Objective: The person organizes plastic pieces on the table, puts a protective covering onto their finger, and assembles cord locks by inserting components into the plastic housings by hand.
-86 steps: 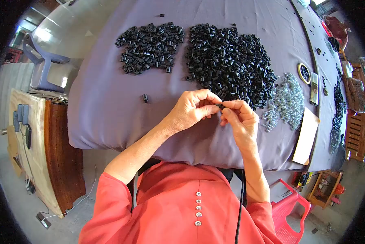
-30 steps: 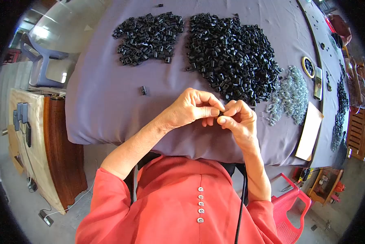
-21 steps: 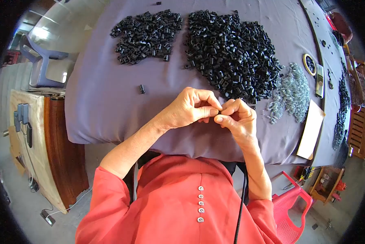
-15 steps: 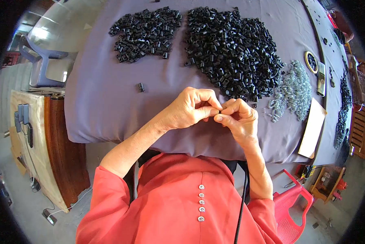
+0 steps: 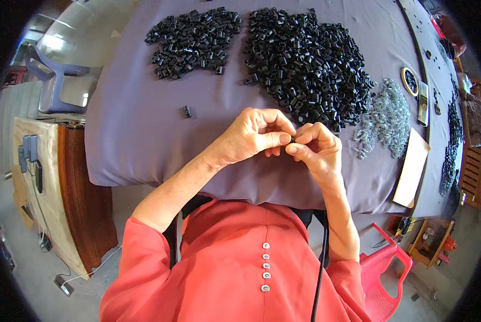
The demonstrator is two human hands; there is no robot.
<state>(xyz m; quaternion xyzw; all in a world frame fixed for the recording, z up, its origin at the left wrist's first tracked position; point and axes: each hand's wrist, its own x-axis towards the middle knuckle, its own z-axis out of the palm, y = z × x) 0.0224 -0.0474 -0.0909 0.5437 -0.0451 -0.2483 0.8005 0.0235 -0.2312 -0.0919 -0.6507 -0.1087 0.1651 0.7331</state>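
My left hand [image 5: 255, 135] and my right hand [image 5: 319, 152] meet over the near part of the cloth-covered table. Between their pinched fingertips is a small black plastic piece [image 5: 291, 140], mostly hidden by the fingers. Just beyond my hands spreads a large heap of short, hollow black plastic pieces [image 5: 310, 64]. A smaller pile of similar black pieces [image 5: 195, 43] lies to its left. One single black piece [image 5: 187, 111] rests apart on the cloth, left of my hands. To the right is a pile of tiny silvery pieces [image 5: 388, 118] that look like springs.
A roll of tape [image 5: 409, 81], a flat metallic-looking object [image 5: 423, 104] and a pale card [image 5: 412, 169] lie on the right of the purple-grey tablecloth [image 5: 138, 134]. A pink chair [image 5: 385, 273] stands at lower right. A wooden cabinet [image 5: 87, 198] is on the left.
Both hands have risen very slightly, still fingertip to fingertip around the small black piece. The piles look the same.
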